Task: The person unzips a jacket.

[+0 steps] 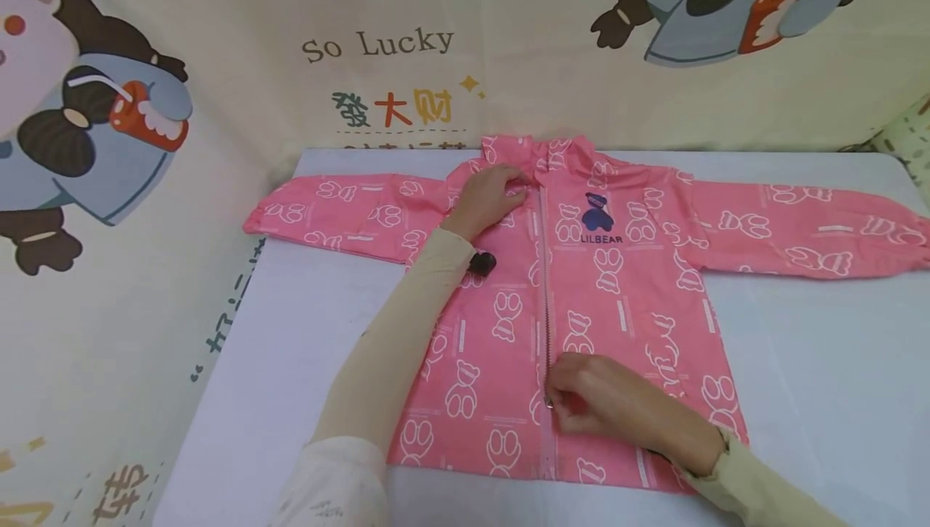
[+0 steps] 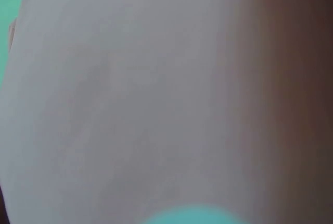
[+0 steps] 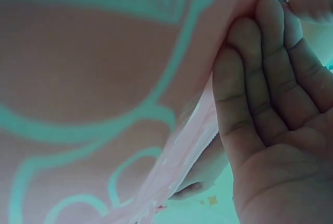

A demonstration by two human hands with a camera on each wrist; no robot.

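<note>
A pink jacket with white bear outlines lies front up, sleeves spread to both sides. Its zipper runs down the middle. My left hand is bent over the front just under the collar, gripping the fabric beside the zipper's top. Lower down, my right hand pinches the small metal zipper pull near the hem. In the right wrist view the thumb and forefinger of the right hand meet at that pull, and the other fingers lie along the cloth. Blurred pale cloth fills most of the left wrist view.
The jacket lies on a white table; its right-hand sleeve reaches the frame's right edge. Behind and to the left hangs a cream cloth printed with cartoon animals and lettering. A small black device sits at the left wrist.
</note>
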